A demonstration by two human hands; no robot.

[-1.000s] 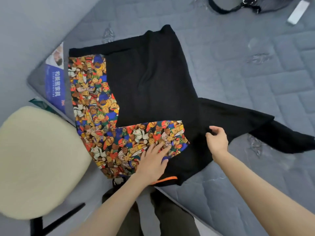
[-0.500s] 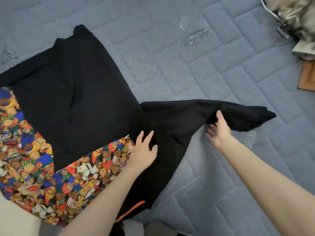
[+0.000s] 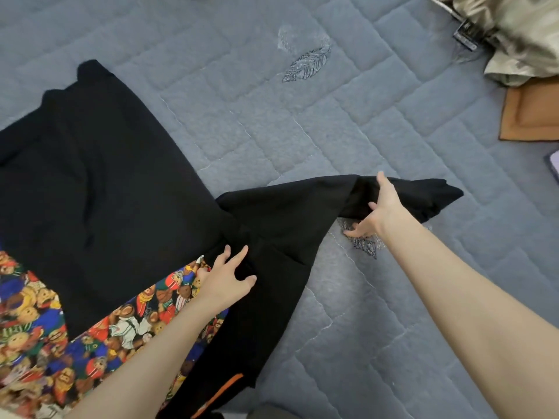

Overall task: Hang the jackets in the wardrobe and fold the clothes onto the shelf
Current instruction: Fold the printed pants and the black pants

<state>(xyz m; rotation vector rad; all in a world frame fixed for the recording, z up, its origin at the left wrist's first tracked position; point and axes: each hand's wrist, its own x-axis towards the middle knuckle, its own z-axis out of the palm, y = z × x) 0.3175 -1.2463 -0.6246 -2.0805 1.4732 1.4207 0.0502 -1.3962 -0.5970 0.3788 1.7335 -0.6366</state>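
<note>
A black top (image 3: 115,189) with a bear-print panel (image 3: 99,337) lies flat on the grey quilted mattress (image 3: 348,122). Its right sleeve (image 3: 290,213) stretches out to the right. My left hand (image 3: 227,282) presses with spread fingers on the black cloth where the sleeve meets the body, beside the print panel's edge. My right hand (image 3: 375,210) grips the sleeve near its cuff end, thumb on top and fingers underneath, lifting that part slightly off the mattress. The cuff end (image 3: 429,198) sticks out beyond the hand.
A crumpled olive-beige garment (image 3: 520,34) with a black label lies at the top right corner. Below it sits a flat brown item (image 3: 532,116). A small purple edge (image 3: 555,164) shows at the right border. Bare mattress spreads beyond the sleeve and toward me.
My right hand slid outward along the sleeve and now grips it near the cuff. My left hand moved from the print panel onto the black shoulder area. The view shifted right.
</note>
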